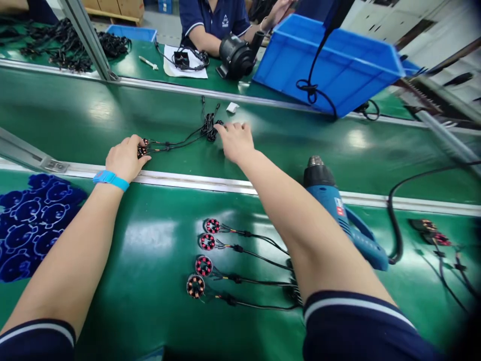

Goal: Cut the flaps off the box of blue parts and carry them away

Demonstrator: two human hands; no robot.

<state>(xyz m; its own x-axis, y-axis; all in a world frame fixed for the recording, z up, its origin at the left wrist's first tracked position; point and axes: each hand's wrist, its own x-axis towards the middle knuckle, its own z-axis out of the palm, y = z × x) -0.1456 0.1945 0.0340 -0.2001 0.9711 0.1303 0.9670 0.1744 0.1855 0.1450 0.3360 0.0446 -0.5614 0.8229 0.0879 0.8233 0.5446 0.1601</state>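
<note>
My left hand (124, 158), with a blue wristband, is closed on small wound stator coils (143, 149) lying on the green conveyor belt (93, 120). Their black wires (176, 141) run right to a bundled end (211, 126). My right hand (235, 140) rests over that bundle, fingers bent and touching it. Nearer me, several more red and copper stator coils (203, 254) lie in a row with black leads trailing right under my right forearm.
A blue heat gun (340, 213) lies right of my right arm, its cord looping away. A blue bin (330, 62) stands tilted across the belt. A person in a dark shirt sits opposite with a black fan (235, 55). Blue patterned cloth (33, 220) lies left.
</note>
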